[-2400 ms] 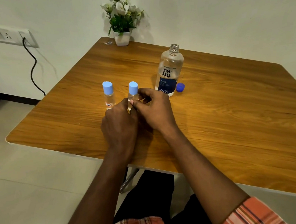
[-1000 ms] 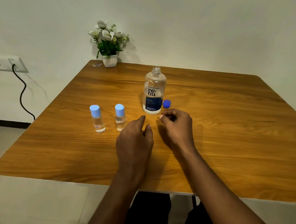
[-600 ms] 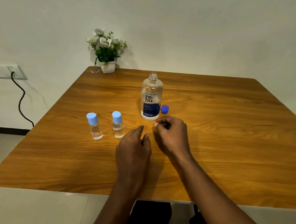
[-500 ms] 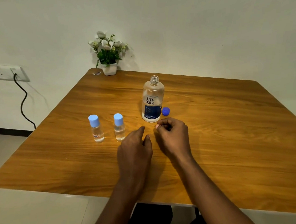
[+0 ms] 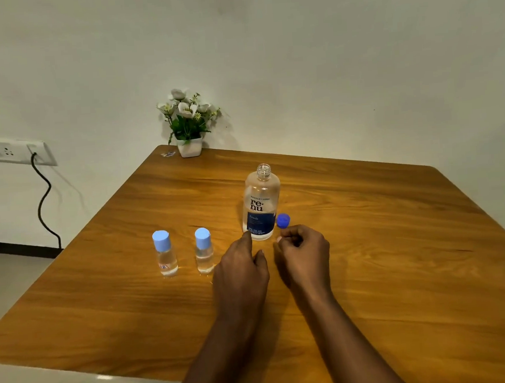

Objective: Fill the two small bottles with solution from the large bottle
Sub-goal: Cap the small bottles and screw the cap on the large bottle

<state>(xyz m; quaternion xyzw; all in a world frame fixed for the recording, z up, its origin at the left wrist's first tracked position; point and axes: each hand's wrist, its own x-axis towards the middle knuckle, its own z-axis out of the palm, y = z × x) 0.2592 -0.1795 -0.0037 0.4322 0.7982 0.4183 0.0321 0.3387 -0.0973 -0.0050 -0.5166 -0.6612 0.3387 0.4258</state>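
**Hands**
- Left hand [image 5: 241, 277]: the forearm enters from the bottom centre of the frame. The hand lies palm down, low over the desk [image 5: 398, 241], fingers loosely extended toward the upper part of the frame. Grip: released, holding nothing. The index fingertip lies at the lower left edge of the large bottle [image 5: 260, 204]; whether it touches cannot be told.
- Right hand [image 5: 305, 256]: the forearm enters from the bottom right of centre, back of the hand up. Grip: clenched loosely, fingers folded toward the palm, thumb tip against the index, nothing visible inside. It sits just below the dark blue cap [image 5: 283, 220] and apart from it.

**Task items**
- Large bottle: clear plastic, upright at the centre of the frame, with its threaded neck uncapped. The label reads "re-nu" in dark letters, with "fresh" on a dark blue panel beneath. The finer print is too small to read.
- Dark blue cap: on the desk just right of the large bottle's base.
- Left small bottle [image 5: 164, 254]: left of centre, upright, clear, with a light blue cap on. It carries a small red-edged label whose digits are not clearly legible.
- Right small bottle [image 5: 204, 250]: upright, with the same light blue cap and no readable label. It stands between the left small bottle and the left hand.

**Surroundings**
- Desk: wood-grain top with rounded corners.
- Flower pot [image 5: 188, 127]: white, with white blooms, at the desk's far corner.
- Wall socket [image 5: 12, 151]: at the left edge of the frame, with a black cable [image 5: 44, 203] hanging from it.
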